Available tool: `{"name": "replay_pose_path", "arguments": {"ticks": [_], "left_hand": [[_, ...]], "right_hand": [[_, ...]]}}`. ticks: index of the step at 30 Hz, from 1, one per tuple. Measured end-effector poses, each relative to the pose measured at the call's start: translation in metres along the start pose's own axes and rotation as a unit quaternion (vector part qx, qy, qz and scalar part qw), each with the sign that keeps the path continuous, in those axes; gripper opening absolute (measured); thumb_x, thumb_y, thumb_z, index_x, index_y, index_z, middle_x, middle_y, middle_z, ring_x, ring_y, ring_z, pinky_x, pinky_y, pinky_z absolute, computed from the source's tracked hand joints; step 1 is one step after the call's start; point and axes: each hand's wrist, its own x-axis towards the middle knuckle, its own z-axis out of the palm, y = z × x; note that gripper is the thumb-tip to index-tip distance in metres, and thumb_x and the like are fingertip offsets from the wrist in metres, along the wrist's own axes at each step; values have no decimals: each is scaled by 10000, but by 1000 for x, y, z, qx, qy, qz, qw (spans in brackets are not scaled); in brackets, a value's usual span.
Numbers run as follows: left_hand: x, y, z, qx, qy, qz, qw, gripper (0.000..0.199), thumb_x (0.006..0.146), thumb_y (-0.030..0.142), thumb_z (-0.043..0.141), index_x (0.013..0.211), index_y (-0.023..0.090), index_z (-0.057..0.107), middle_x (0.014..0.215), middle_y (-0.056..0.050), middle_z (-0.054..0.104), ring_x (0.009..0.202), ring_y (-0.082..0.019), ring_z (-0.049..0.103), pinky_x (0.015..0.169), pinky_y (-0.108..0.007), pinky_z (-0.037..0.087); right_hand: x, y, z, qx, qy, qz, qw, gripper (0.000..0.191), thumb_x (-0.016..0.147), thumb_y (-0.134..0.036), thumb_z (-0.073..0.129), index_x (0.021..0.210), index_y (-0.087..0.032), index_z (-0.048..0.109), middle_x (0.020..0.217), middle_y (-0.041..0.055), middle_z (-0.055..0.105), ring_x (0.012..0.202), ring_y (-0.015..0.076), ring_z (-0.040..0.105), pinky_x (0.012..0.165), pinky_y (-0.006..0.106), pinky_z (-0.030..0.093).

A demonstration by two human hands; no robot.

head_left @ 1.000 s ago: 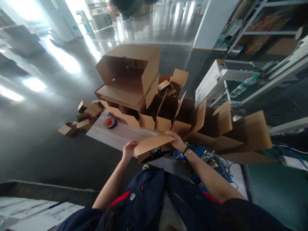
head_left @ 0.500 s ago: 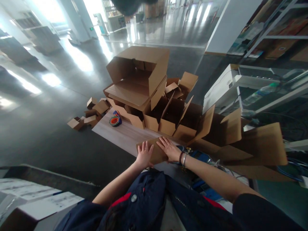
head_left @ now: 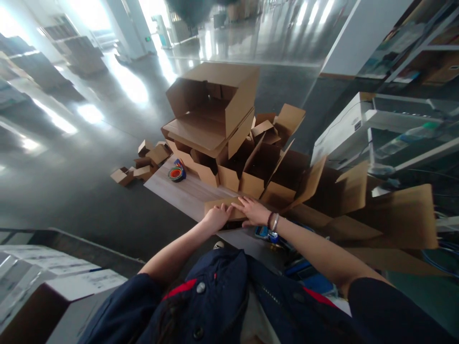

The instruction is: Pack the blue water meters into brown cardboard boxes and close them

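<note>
A small closed cardboard box (head_left: pixel 212 206) lies on the pale wood-grain table (head_left: pixel 163 184) in front of my body. My left hand (head_left: pixel 217 218) rests at its near left side, fingers bent over the top and wrapped on the edge. On the right part of the lid lies my right hand (head_left: pixel 254 211), its fingers stretched out and its thumb apart near the front edge. The hands nearly meet at the fingertips. A dark gap shows under the box's near edge. Rolls of coloured tape (head_left: pixel 177 173) lie farther left on the table.
A row of open cardboard boxes (head_left: pixel 229 177) stands along the table's far side, with a large open carton (head_left: pixel 201 129) on top. Small boxes (head_left: pixel 143 165) lie to the left. Blue tools (head_left: pixel 263 232) sit by my right wrist. A white frame (head_left: pixel 339 131) stands at right.
My left fingers were spread flat on the box and are now bent over its edge. My right hand has shifted slightly; the box's top looks narrower. The whole view has shifted a little.
</note>
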Motion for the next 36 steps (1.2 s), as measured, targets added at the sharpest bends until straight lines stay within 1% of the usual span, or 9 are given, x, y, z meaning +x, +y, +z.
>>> {"name": "replay_pose_path", "arguments": {"ticks": [3, 8, 12, 18, 22, 25, 28, 31, 36], "left_hand": [[-10, 1, 2, 5, 23, -1, 1000, 643, 820, 197, 542, 1418, 192, 306, 1364, -215, 424, 1148, -369, 500, 859, -461, 470], [-28, -4, 36, -18, 88, 17, 996, 654, 816, 311, 591, 1404, 192, 328, 1468, -136, 331, 1359, -315, 267, 1101, -466, 238], [-36, -16, 62, -50, 109, 25, 992, 554, 875, 303, 498, 1396, 199, 342, 1470, -105, 339, 1380, -247, 243, 1117, -424, 223], [-44, -16, 86, -18, 135, 35, 990, 688, 817, 466, 558, 1409, 209, 320, 1482, -102, 313, 1374, -260, 257, 1109, -429, 243], [-45, -11, 97, 14, 152, 24, 988, 706, 823, 505, 524, 1420, 202, 299, 1491, -105, 286, 1374, -244, 260, 1106, -403, 253], [-48, -10, 111, 25, 169, -28, 985, 736, 824, 513, 506, 1434, 179, 264, 1486, -119, 287, 1369, -240, 272, 1103, -396, 267], [-51, -19, 123, 35, 204, -117, 971, 752, 811, 436, 540, 1438, 145, 245, 1471, -153, 307, 1366, -265, 276, 1094, -433, 289], [-51, -45, 122, 27, 239, -223, 945, 658, 817, 295, 518, 1414, 122, 304, 1458, -180, 320, 1360, -293, 279, 1085, -481, 291], [-40, -114, 70, -134, 247, -358, 891, 549, 815, 213, 472, 1322, 7, 430, 1437, -243, 319, 1361, -344, 244, 1110, -511, 200]], "right_hand": [[-2, -4, -2, -22, 16, -3, 1000, 937, 596, -407, 805, 1397, -215, 358, 1390, 240, 396, 1229, 396, 421, 981, 503, 362], [-13, -2, 15, -21, 32, -11, 999, 826, 676, -361, 756, 1394, -292, 354, 1436, 206, 348, 1288, 402, 349, 1025, 531, 306], [-22, 5, 30, 23, 47, -47, 997, 673, 783, -369, 652, 1386, -332, 354, 1470, 139, 318, 1342, 349, 276, 1062, 531, 258], [-29, 5, 61, 95, 89, -31, 991, 832, 676, -574, 674, 1387, -263, 372, 1493, 129, 275, 1371, 355, 194, 1096, 553, 179], [-23, 7, 87, 227, 204, 202, 931, 743, 820, -530, 490, 1385, -78, 321, 1424, 221, 359, 1337, 329, 303, 1070, 504, 290], [1, 3, 93, 358, 144, 302, 872, 679, 843, -491, 443, 1315, -10, 359, 1207, 263, 564, 1162, 331, 527, 961, 473, 428], [43, -17, 80, 439, 99, 206, 869, 542, 814, -386, 511, 1259, -83, 443, 1174, 205, 611, 1116, 297, 571, 946, 451, 454], [82, -51, 50, 435, 153, 113, 880, 548, 725, -190, 571, 1257, -99, 475, 1293, 182, 536, 1231, 277, 477, 1035, 457, 388], [89, -81, -23, 363, 318, -1, 876, 409, 805, -127, 473, 1201, -187, 553, 1229, 102, 600, 1162, 214, 539, 1010, 430, 437]]}}
